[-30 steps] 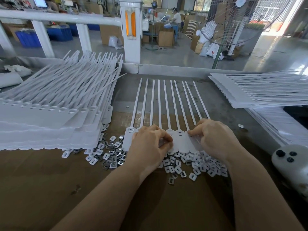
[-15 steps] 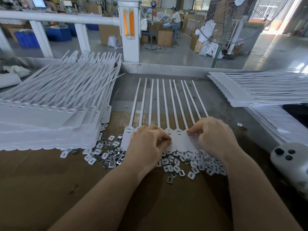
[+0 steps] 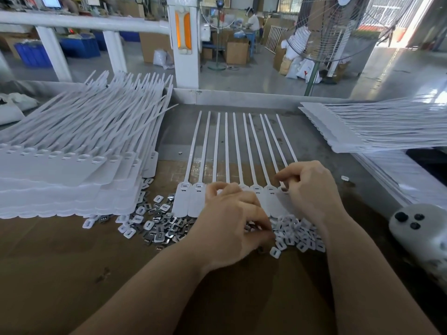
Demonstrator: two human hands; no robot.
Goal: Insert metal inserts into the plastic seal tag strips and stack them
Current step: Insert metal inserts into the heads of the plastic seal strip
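a joined strip of white plastic seal tags [image 3: 244,165] is lying flat in the middle of the workbench [image 3: 60,274], its flat heads toward the person and its thin tails pointing away toward the bench's far edge. small slots near the top of the heads are being shown on the leftmost tags; whether inserts are already seated in them cannot be told. just below the heads, a loose scatter of metal inserts [image 3: 159,226] is being spread across the brown surface, running under both wrists. the left hand [image 3: 232,223] is being held over the middle heads with its fingers curled, the lower fingertips dipping into the inserts; a pinched piece is likely but cannot be confirmed. the right hand [image 3: 312,192] is being kept at the rightmost heads with thumb and forefinger drawn together as if pinching, though what lies between them is hidden. by this reading, the inserting step is in hand and stacking is not yet reached. the next move is judged to call for one insert being singled out, turned the correct way up and pressed squarely into an unfilled slot while the strip is being steadied. to the left, a tall stack of strips [image 3: 67,165] is being kept, and another stack [image 3: 377,126] is lying to the right, well apart from the strip being worked. a pale grey device with dark buttons [image 3: 420,230] is resting at the right edge.
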